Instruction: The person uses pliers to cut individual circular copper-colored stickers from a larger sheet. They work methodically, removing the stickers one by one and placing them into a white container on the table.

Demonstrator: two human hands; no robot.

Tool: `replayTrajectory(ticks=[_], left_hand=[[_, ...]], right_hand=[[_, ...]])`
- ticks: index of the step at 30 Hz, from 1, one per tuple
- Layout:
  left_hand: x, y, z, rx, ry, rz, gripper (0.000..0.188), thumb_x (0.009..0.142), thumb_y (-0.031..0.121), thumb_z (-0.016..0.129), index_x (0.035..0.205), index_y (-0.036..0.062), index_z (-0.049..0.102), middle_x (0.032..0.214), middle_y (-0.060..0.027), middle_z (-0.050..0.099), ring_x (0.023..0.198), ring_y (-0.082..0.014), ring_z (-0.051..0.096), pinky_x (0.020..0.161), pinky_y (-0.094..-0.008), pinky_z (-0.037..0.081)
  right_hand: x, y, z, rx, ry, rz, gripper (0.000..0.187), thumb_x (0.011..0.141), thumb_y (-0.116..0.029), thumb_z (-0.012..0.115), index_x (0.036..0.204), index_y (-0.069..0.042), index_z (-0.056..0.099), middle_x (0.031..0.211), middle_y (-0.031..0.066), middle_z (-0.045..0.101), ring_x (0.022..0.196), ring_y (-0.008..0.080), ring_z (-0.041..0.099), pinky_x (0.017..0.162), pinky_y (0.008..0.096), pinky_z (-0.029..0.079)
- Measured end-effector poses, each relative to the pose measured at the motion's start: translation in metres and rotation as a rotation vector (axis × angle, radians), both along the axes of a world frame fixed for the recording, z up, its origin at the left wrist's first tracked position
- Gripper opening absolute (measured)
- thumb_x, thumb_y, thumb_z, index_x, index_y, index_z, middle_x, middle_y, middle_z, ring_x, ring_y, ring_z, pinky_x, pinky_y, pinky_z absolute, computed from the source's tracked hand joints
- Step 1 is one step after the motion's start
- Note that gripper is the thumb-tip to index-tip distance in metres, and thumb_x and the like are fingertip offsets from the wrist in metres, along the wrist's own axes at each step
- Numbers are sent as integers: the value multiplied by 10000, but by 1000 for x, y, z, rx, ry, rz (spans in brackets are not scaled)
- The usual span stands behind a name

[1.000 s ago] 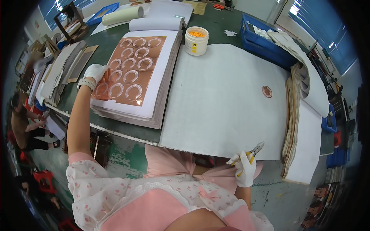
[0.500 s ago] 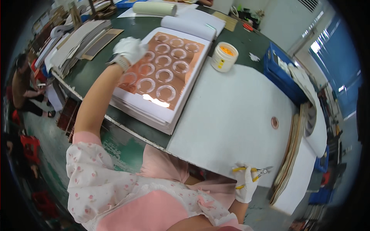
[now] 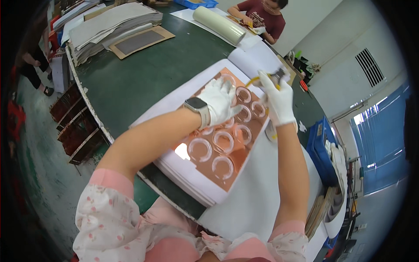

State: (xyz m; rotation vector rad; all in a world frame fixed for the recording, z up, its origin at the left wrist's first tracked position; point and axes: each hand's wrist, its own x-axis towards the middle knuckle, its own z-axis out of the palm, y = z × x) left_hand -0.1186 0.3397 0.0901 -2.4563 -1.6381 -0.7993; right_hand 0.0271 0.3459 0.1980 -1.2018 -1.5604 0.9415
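A shiny copper-coloured sheet [image 3: 238, 153] with several clear ring shapes [image 3: 222, 167] lies on a stack of white sheets [image 3: 176, 168]. My left hand [image 3: 217, 102], in a white glove, rests on its left part with fingers spread, hiding some rings. Over the far right corner of the sheet, my gloved right hand [image 3: 278, 98] grips yellow-handled cutting pliers [image 3: 277, 77], jaws pointing away. Their exact distance above the sheet is hard to judge. Behind my right forearm, a white jar [image 3: 270, 132] shows only in part.
The green table [image 3: 187, 56] bears a paper stack [image 3: 111, 26], a framed dark panel [image 3: 142, 41] and a pale roll [image 3: 218, 25]. A blue bin [image 3: 321, 148] stands right, beyond white paper [image 3: 257, 187]. Another person [image 3: 273, 19] works at the far side.
My right hand has risen from the near right edge to the sheet's far corner with the pliers. My left hand has moved right onto the sheet, and the view has shifted.
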Motion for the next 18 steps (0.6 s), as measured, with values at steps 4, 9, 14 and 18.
replayTrajectory(ticks=[4,9,14,18], left_hand=[[-1,1,1,-36,-35,-60,552,861,397,421,1222,-20,417,1263,-202,403,1221,-363,318,1011,-461,234],[-12,-1,4,-84,-67,-99,538,857,375,425,1205,-36,419,1249,-209,416,1218,-353,323,1010,-455,228],[-11,0,4,-66,-103,-114,519,851,358,433,1183,-41,433,1225,-221,428,1197,-344,344,1006,-446,237],[-11,2,1,-47,-122,-115,505,850,353,437,1167,-41,447,1210,-221,437,1180,-345,358,997,-444,247]], right_hand=[[-40,67,-28,48,-123,165,162,779,-129,638,889,-11,620,706,22,596,528,72,517,472,217,415],[-67,73,-39,42,-255,271,117,766,-70,622,871,-16,624,730,26,602,608,77,540,553,214,443],[-67,77,-32,-9,-404,289,109,761,-68,620,864,-31,627,733,25,601,645,78,544,597,216,449],[-65,77,-41,76,-413,324,90,771,-80,610,853,-46,626,724,12,590,638,73,534,595,217,447]])
